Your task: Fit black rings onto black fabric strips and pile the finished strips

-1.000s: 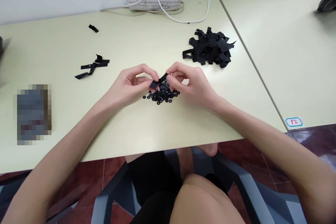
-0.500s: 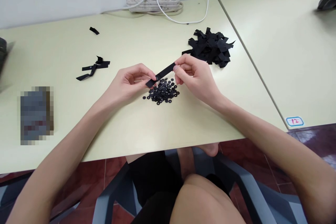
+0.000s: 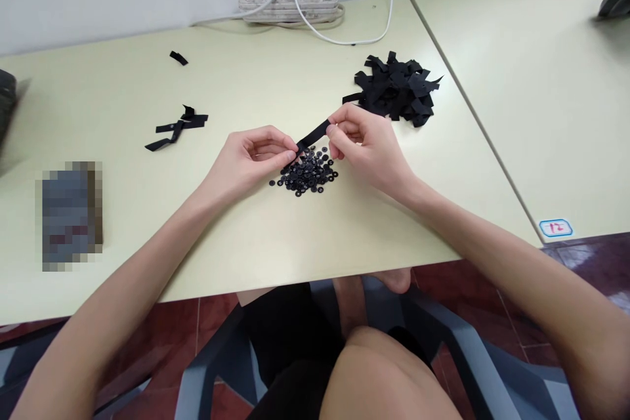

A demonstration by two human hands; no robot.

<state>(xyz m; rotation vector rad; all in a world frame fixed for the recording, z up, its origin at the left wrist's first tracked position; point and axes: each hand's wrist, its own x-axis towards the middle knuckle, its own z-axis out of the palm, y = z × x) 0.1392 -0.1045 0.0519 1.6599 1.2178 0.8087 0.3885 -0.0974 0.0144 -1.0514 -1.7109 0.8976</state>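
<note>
A short black ribbon strip (image 3: 315,134) is stretched at a slant between my two hands. My left hand (image 3: 260,156) pinches its lower end between thumb and fingers, covering much of that end. The upper end is gripped by the thumb and forefinger of my right hand (image 3: 361,138). Just below the strip lies a small heap of black buttons (image 3: 308,174), many with a pale mark in the middle. Behind my right hand is a pile of black ribbon pieces (image 3: 398,88).
Several loose black strips (image 3: 177,126) lie on the left, with another small strip (image 3: 178,58) farther back. A blurred box-like object (image 3: 69,216) sits at the left. By the wall are a power strip (image 3: 288,5) and a white cable (image 3: 364,41). A table seam (image 3: 472,108) runs at right.
My left thumb and fingers have slid up along the strip and closed over its lower end, which stuck out before. My right hand stays nearly in place, still pinching the upper end.
</note>
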